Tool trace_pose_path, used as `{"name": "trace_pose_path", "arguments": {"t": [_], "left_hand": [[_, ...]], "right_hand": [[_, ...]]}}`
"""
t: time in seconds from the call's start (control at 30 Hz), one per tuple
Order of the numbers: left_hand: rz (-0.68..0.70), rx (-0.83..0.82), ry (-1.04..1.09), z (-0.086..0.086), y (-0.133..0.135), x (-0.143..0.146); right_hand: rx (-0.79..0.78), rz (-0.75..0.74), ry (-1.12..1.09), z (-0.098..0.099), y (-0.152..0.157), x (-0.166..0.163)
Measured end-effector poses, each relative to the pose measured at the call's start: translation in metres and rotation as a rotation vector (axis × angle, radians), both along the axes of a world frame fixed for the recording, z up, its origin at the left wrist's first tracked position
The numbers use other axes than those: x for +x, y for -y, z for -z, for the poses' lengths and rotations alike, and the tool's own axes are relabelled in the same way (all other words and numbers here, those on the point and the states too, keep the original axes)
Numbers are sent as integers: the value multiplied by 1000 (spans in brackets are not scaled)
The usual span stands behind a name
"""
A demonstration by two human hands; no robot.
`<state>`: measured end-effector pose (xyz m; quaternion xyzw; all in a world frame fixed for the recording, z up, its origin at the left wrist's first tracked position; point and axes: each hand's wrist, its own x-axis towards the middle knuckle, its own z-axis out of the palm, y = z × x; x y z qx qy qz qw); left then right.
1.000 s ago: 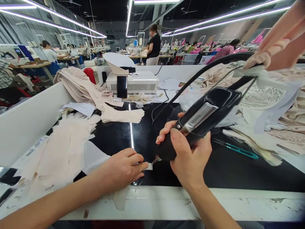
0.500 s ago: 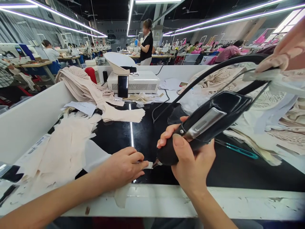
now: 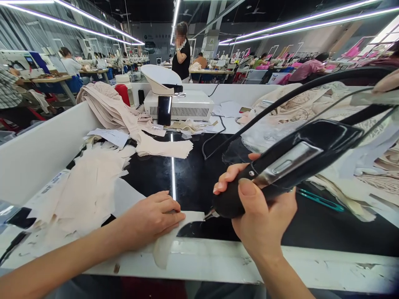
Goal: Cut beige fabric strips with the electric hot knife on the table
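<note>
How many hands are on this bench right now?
3. The left hand presses a fabric strip on the black table; the right hand grips the black cutting tool; another person's hand shows at the right edge.

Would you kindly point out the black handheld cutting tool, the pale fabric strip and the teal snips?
black handheld cutting tool [image 3: 299, 160]: head view, on its metal plate.
pale fabric strip [image 3: 190, 216]: head view, on its flat end near the tool tip.
teal snips [image 3: 321, 200]: head view, mid-handle.

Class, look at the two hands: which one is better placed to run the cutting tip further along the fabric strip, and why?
Probably the right hand: it grips the black cutter, tip at the fabric strip. The left hand lies flat pinning it.
</note>
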<state>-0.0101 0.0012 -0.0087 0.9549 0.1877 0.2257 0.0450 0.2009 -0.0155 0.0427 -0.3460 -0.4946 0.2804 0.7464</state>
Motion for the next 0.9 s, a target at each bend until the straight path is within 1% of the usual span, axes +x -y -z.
{"name": "trace_pose_path", "arguments": {"t": [0.2, 0.3, 0.37, 0.53, 0.7, 0.9], "left_hand": [[3, 23, 34, 12, 1, -1], [14, 60, 38, 13, 0, 0], [10, 65, 47, 13, 0, 1], [0, 66, 71, 14, 0, 2], [-5, 76, 70, 16, -1, 3], [-2, 84, 72, 16, 0, 3]], "right_hand": [[-17, 40, -42, -8, -2, -2], [3, 49, -120, -14, -6, -7], [8, 29, -156, -15, -9, -12], [2, -38, -152, -10, -15, -20], [16, -30, -112, -4, -16, -25], [-1, -1, -113, -10, -15, -22]]}}
